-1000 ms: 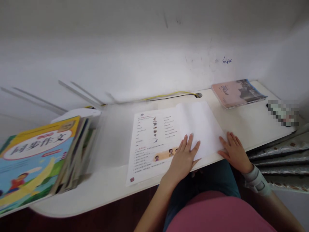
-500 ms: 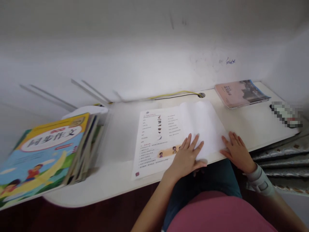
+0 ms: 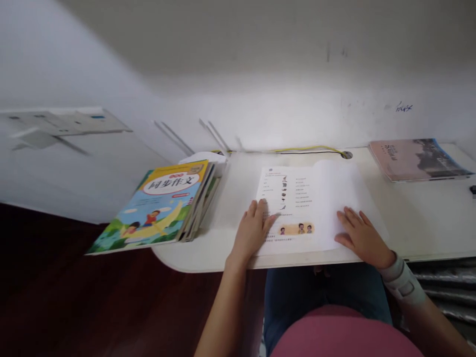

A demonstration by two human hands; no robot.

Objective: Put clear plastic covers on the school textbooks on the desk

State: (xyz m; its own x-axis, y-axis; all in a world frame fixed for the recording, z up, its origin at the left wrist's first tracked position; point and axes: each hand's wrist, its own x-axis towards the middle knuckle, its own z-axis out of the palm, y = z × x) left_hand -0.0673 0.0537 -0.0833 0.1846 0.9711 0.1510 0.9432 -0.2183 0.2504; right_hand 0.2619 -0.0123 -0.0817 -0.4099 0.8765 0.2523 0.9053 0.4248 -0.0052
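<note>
An open booklet [image 3: 316,208] lies on the white desk in front of me. Its left page carries printed text and small pictures; the right page looks blank. My left hand [image 3: 255,228] rests flat on the lower left part of the printed page, fingers stretched and covering some text. On the blank page's lower right lies my right hand [image 3: 360,235], its fingers apart. A light grey band circles that wrist. Neither hand grips anything.
A stack of books with a colourful cover [image 3: 156,203] overhangs the left front of the desk [image 3: 201,260]. Pink-covered booklets [image 3: 401,161] lie back right. Behind, a yellow cable [image 3: 312,148] runs to a hole. A power socket [image 3: 70,121] is on the left wall.
My left hand has slid from the middle of the booklet to its left edge. My right hand has shifted onto the blank page. The view has turned left, bringing in the wall socket.
</note>
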